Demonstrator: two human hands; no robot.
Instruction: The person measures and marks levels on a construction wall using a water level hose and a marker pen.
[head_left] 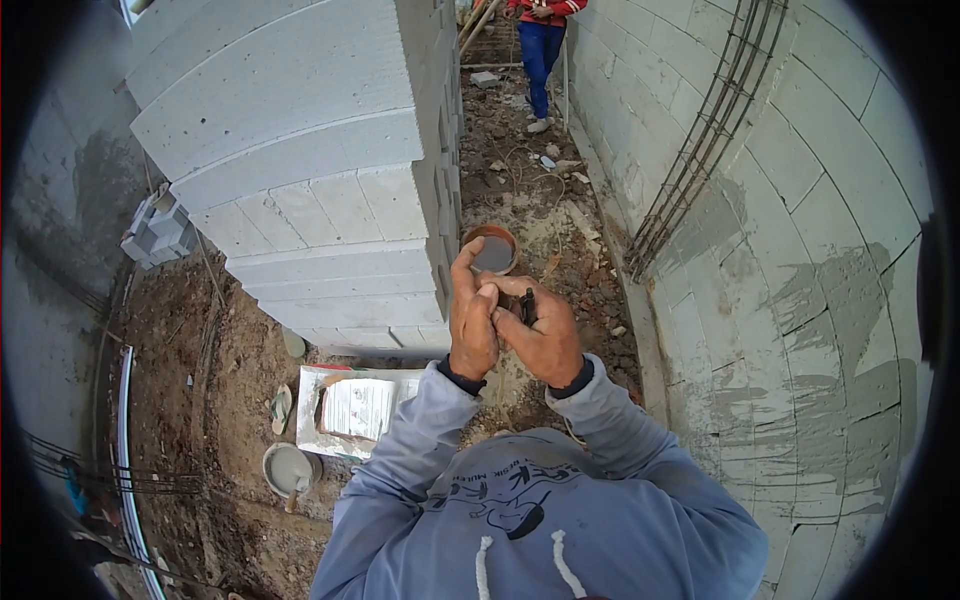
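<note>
Both hands meet in front of my chest. My left hand (474,325) has its index finger raised and bent, while the thumb presses in toward the other hand; whatever sits between its fingers is hidden. A small, thin black object (528,304) shows in my right hand (548,338), gripped by curled fingers; its exact kind is too small to tell. The fingertips of my right hand touch the left hand. Just beyond the hands, on the ground, stands a round brown-rimmed bucket (493,250) of grey liquid.
A tall stack of pale blocks (320,200) rises at left. The block wall (800,330) with leaning rebar (700,140) runs along the right. Below left are a white board (312,410) and a mortar bucket (290,468). A person in blue trousers (540,60) stands farther back.
</note>
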